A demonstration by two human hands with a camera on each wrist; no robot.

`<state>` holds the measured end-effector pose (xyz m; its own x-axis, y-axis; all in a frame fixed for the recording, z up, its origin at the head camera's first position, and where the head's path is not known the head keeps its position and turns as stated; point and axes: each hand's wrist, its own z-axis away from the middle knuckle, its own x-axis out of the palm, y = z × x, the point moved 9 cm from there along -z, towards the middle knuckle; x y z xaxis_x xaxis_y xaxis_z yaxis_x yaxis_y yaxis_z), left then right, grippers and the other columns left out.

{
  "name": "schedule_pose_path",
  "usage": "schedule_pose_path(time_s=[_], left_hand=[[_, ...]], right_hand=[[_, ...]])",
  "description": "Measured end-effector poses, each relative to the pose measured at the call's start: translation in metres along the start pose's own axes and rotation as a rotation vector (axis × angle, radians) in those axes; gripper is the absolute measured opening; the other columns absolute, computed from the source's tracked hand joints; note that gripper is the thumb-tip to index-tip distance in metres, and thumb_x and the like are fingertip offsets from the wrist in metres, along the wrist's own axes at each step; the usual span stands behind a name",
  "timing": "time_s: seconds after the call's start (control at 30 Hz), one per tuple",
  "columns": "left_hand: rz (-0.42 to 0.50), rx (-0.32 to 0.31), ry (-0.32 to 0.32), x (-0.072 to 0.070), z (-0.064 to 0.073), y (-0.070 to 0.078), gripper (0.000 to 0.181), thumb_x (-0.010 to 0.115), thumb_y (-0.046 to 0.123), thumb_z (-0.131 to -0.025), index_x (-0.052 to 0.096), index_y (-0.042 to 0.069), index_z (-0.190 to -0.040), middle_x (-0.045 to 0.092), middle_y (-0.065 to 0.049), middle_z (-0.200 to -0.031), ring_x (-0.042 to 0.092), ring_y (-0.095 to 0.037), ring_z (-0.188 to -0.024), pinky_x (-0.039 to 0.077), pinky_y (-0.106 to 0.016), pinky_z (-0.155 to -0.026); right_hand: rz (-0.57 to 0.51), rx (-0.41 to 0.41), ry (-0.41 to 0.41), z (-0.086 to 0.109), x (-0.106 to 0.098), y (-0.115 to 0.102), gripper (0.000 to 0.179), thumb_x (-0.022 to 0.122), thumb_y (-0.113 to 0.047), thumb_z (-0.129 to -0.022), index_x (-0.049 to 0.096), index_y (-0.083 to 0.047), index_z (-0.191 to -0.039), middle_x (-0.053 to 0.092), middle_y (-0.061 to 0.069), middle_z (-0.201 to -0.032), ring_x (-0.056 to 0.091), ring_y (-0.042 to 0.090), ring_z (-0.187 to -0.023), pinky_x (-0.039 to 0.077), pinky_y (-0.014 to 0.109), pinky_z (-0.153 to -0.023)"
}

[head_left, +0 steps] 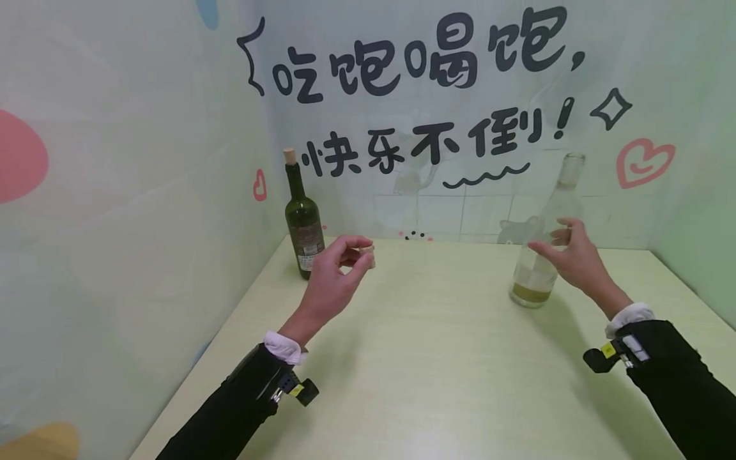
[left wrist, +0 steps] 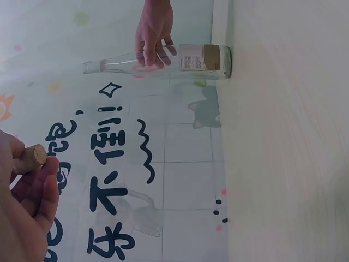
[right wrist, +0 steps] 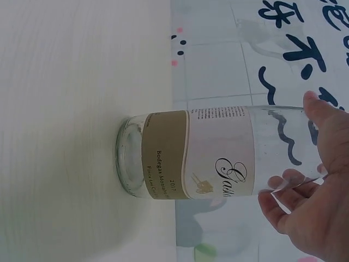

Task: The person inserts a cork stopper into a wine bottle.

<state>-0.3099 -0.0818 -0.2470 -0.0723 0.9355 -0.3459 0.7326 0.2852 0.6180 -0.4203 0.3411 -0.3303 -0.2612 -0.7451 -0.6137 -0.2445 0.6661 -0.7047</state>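
My left hand [head_left: 336, 278] pinches a short cork [left wrist: 34, 156] between thumb and fingers, raised over the table's left half. At the right stands a clear glass bottle [right wrist: 218, 158] with a white and tan label, its mouth uncovered. My right hand [head_left: 577, 255] is curled about the bottle's upper body, thumb on one side and fingers on the other. Some of those fingertips show through the glass in the right wrist view. The bottle's base is at the tabletop.
A dark green wine bottle [head_left: 305, 223] with a cork [head_left: 289, 156] in its neck stands at the back left, partly behind my left hand. The pale table [head_left: 437, 358] meets a printed back wall [head_left: 368, 128] and side walls at left and right.
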Motion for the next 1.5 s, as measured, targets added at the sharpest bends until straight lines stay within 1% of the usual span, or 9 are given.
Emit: schedule_pose_path(time_s=[0.1, 0.4, 0.8, 0.9, 0.97, 1.07, 1.13, 1.27, 1.5], left_hand=[[0.009, 0.012, -0.002, 0.003, -0.002, 0.003, 0.022, 0.058, 0.003, -0.093, 0.059, -0.008, -0.112, 0.064, -0.017, -0.101, 0.065, -0.024, -0.085, 0.052, -0.037, -0.078], [0.004, 0.023, 0.009, 0.008, -0.008, 0.010, 0.023, 0.059, 0.004, -0.093, 0.059, -0.006, -0.113, 0.064, -0.013, -0.101, 0.064, -0.023, -0.086, 0.052, -0.037, -0.079], [0.015, 0.049, 0.018, 0.012, -0.013, 0.019, 0.025, 0.061, 0.005, -0.092, 0.059, -0.006, -0.115, 0.065, -0.012, -0.099, 0.065, -0.022, -0.083, 0.052, -0.035, -0.079], [0.024, 0.054, 0.024, 0.013, -0.014, 0.015, 0.026, 0.062, 0.004, -0.091, 0.059, -0.007, -0.115, 0.065, -0.012, -0.099, 0.064, -0.022, -0.083, 0.052, -0.036, -0.079], [0.030, 0.056, 0.026, 0.015, -0.015, 0.008, 0.028, 0.062, 0.007, -0.091, 0.059, -0.006, -0.116, 0.065, -0.011, -0.100, 0.064, -0.020, -0.083, 0.052, -0.035, -0.079], [0.031, 0.064, 0.026, 0.018, -0.019, -0.001, 0.028, 0.063, 0.013, -0.092, 0.060, -0.001, -0.117, 0.065, -0.007, -0.100, 0.064, -0.017, -0.084, 0.052, -0.033, -0.079], [0.038, 0.080, 0.024, 0.019, -0.021, -0.004, 0.030, 0.063, 0.018, -0.092, 0.061, 0.003, -0.118, 0.065, -0.003, -0.101, 0.064, -0.014, -0.084, 0.052, -0.030, -0.079], [0.053, 0.131, 0.023, 0.021, -0.025, 0.001, 0.032, 0.062, 0.025, -0.093, 0.061, 0.007, -0.119, 0.064, 0.000, -0.103, 0.064, -0.012, -0.085, 0.051, -0.028, -0.079], [0.083, 0.185, 0.019, 0.022, -0.031, 0.011, 0.032, 0.060, 0.025, -0.094, 0.061, 0.005, -0.119, 0.063, 0.000, -0.102, 0.064, -0.012, -0.087, 0.051, -0.029, -0.080]], right_hand=[[-0.007, -0.013, -0.001, 0.003, 0.004, -0.005, 0.097, 0.062, -0.050, -0.086, 0.011, 0.002, -0.150, 0.041, 0.032, -0.133, 0.043, 0.047, -0.120, 0.042, 0.061, -0.085], [-0.028, -0.060, -0.010, 0.011, 0.018, -0.021, 0.094, 0.065, -0.047, -0.086, 0.015, 0.002, -0.150, 0.044, 0.030, -0.132, 0.045, 0.046, -0.118, 0.043, 0.059, -0.085], [-0.036, -0.109, -0.055, 0.022, 0.039, -0.041, 0.090, 0.066, -0.046, -0.086, 0.018, 0.000, -0.148, 0.047, 0.028, -0.130, 0.049, 0.044, -0.113, 0.046, 0.055, -0.083], [-0.046, -0.120, -0.067, 0.026, 0.044, -0.047, 0.089, 0.066, -0.045, -0.086, 0.019, 0.000, -0.148, 0.047, 0.027, -0.130, 0.049, 0.042, -0.115, 0.045, 0.054, -0.086], [-0.053, -0.129, -0.073, 0.028, 0.047, -0.050, 0.088, 0.066, -0.044, -0.087, 0.019, 0.000, -0.147, 0.047, 0.027, -0.129, 0.049, 0.041, -0.116, 0.044, 0.054, -0.088], [-0.066, -0.145, -0.076, 0.032, 0.052, -0.055, 0.086, 0.066, -0.043, -0.087, 0.022, 0.000, -0.146, 0.048, 0.025, -0.129, 0.048, 0.039, -0.118, 0.043, 0.053, -0.090], [-0.073, -0.152, -0.079, 0.034, 0.055, -0.059, 0.085, 0.067, -0.044, -0.086, 0.023, -0.002, -0.146, 0.048, 0.023, -0.128, 0.048, 0.039, -0.118, 0.044, 0.052, -0.090], [-0.086, -0.160, -0.090, 0.038, 0.062, -0.064, 0.083, 0.067, -0.045, -0.085, 0.026, -0.005, -0.144, 0.049, 0.020, -0.126, 0.049, 0.037, -0.118, 0.044, 0.051, -0.090], [-0.101, -0.179, -0.101, 0.044, 0.067, -0.077, 0.083, 0.068, -0.045, -0.084, 0.028, -0.004, -0.144, 0.051, 0.019, -0.127, 0.050, 0.036, -0.118, 0.044, 0.048, -0.090]])
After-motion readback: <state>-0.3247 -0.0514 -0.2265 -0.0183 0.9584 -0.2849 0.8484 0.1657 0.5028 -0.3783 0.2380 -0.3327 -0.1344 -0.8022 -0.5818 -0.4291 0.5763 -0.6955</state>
